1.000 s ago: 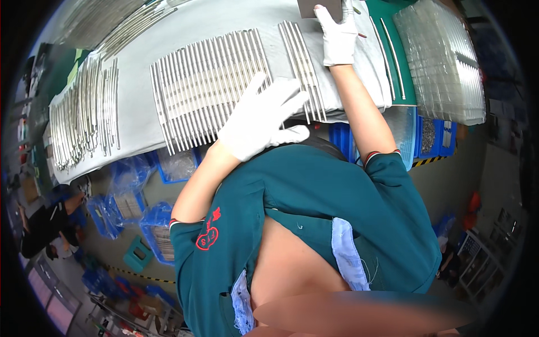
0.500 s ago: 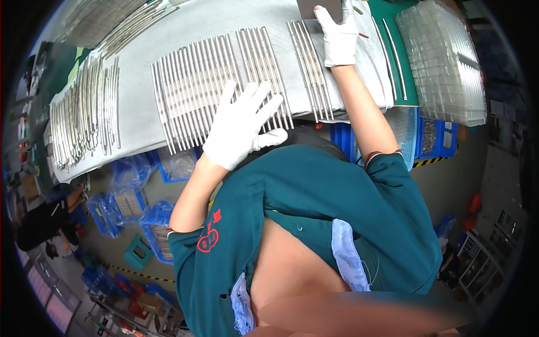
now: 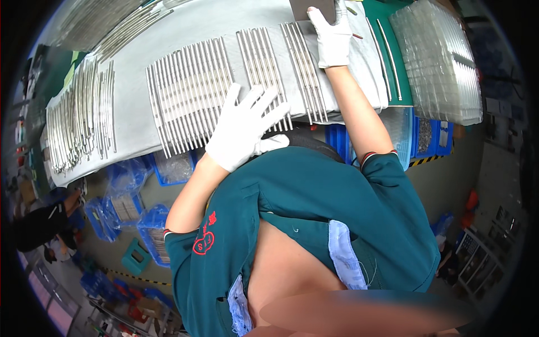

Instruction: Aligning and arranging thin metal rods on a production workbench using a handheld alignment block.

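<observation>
My left hand (image 3: pixel 241 129), in a white glove, has its fingers spread and is open. Its fingertips lie over the near ends of a middle group of thin metal rods (image 3: pixel 255 56), seeming to touch them. Left of these is a wider row of similar rods (image 3: pixel 188 84), side by side; a narrower group of rods (image 3: pixel 303 67) lies to the right. My right hand (image 3: pixel 334 42), also gloved, is at the far edge of the view, closed on a dark rectangular block (image 3: pixel 300 10). Its thumb presses on the block, whose far part is cut off.
Pale cloth (image 3: pixel 132 101) covers the table. More rods (image 3: pixel 81 118) lie at the left, others at the far left. Two rods (image 3: pixel 390 59) lie on a green surface at right, beside stacked clear plastic trays (image 3: pixel 435 62). Blue bins (image 3: pixel 429 137) stand below the table edge.
The middle group of rods has shifted slightly right under my left hand, widening its gap from the left row and nearing the right group. My right hand stays at the dark block.
</observation>
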Tool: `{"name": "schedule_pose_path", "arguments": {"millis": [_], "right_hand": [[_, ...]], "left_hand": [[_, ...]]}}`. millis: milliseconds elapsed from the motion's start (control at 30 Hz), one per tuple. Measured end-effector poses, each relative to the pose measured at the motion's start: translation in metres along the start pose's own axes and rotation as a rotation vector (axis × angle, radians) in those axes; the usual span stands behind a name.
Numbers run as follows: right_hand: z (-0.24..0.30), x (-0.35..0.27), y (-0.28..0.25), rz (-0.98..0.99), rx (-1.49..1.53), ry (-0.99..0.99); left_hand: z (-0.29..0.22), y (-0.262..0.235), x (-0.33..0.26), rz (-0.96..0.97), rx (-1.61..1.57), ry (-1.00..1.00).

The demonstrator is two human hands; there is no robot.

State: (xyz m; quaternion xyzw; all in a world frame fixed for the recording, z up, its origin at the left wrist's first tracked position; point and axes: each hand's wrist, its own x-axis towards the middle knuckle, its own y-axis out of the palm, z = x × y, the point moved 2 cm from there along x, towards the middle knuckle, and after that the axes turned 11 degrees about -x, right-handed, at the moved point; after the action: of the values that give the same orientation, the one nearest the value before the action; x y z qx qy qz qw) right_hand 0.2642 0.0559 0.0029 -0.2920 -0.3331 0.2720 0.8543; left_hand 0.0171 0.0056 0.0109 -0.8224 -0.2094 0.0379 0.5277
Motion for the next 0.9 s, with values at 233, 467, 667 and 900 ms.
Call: {"name": "schedule_pose_path", "arguments": {"millis": [233,467,667,900], "right_hand": [[-0.004,0.001,0.003,0.083,0.155,0.058],[-0.003,-0.001,0.009,0.126,0.317,0.118],[-0.012,0.003,0.013,0.095,0.424,0.012],[-0.012,0.004,0.017,0.056,0.595,-0.067]], "left_hand": [[0.008,-0.013,-0.026,0.045,-0.014,-0.117],[-0.002,-0.008,0.000,-0.028,-0.075,0.036],[-0.007,-0.018,0.006,-0.045,-0.183,0.037],[0.015,-0.018,-0.048,-0.127,0.078,-0.211]]}}
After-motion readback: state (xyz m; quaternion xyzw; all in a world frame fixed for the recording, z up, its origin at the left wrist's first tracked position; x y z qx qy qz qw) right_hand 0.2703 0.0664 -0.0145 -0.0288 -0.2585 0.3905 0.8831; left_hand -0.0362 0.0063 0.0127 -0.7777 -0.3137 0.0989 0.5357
